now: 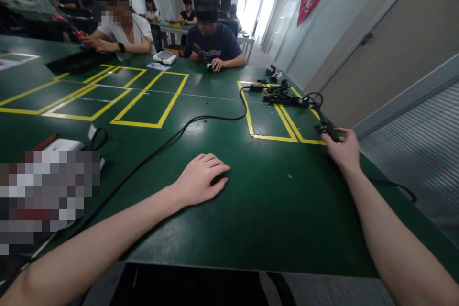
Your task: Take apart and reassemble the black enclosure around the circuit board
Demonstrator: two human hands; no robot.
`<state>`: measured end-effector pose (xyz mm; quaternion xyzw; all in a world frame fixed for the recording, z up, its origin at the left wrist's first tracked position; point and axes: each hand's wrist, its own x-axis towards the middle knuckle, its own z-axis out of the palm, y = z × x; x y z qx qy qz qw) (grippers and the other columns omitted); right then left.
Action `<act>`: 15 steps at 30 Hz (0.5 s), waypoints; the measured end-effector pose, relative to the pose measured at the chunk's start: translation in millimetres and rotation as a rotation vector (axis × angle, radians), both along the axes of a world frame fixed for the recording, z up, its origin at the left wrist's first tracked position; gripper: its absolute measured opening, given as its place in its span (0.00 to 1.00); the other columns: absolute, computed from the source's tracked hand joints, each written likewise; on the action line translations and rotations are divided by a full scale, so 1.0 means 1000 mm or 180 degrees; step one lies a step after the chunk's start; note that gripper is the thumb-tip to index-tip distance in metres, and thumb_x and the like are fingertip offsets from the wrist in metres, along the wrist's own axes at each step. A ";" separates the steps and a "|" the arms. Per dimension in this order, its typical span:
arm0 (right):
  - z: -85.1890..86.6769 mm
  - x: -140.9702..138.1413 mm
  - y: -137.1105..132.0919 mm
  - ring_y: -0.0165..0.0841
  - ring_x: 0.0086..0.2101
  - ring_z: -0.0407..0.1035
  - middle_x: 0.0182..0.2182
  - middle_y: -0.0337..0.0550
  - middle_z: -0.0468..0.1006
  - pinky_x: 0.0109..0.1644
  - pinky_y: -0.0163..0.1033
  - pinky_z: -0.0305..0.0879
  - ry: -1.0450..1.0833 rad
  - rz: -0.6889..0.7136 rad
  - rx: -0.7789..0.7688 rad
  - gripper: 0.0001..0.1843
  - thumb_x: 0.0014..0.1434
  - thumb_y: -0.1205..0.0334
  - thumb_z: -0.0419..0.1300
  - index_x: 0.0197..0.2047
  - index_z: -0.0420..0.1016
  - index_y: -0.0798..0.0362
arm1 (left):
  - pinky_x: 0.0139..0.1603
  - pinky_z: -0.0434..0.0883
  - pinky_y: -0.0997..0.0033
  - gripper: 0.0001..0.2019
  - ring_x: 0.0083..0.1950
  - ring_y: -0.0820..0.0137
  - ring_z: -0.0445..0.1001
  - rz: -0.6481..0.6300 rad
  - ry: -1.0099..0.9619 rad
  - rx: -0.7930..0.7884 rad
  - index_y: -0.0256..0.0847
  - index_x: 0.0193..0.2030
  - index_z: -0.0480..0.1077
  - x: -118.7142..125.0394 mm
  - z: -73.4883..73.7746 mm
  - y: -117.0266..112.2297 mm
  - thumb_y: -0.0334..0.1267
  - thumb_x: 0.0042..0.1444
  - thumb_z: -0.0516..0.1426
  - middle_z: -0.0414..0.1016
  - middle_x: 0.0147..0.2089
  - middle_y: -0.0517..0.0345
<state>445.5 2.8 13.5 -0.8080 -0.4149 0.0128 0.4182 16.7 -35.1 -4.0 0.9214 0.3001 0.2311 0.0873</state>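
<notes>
Gripping a small black device [332, 132] between thumb and fingers, the right hand [344, 149] sits over the green table [272, 220]; the left hand [202, 179] lies loosely curved on it, though whether its fingers cover anything in the dark gap beneath, I cannot tell. Just beyond the right fingertips, a tangle of black cables [287, 98] lies across yellow tape outlines [273, 138]; beyond the left fingertips a long black cable [206, 117] curves past, and farther off a co-worker [210, 40] holds a dark tool [198, 50]
</notes>
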 end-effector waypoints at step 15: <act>-0.007 0.021 -0.002 0.38 0.23 0.63 0.18 0.43 0.67 0.31 0.45 0.61 0.0065 -0.0246 -0.0274 0.14 0.64 0.57 0.57 0.27 0.70 0.52 | 0.56 0.75 0.57 0.10 0.52 0.62 0.80 0.0005 -0.0004 -0.0051 0.41 0.51 0.79 0.000 0.001 -0.001 0.39 0.68 0.58 0.84 0.51 0.52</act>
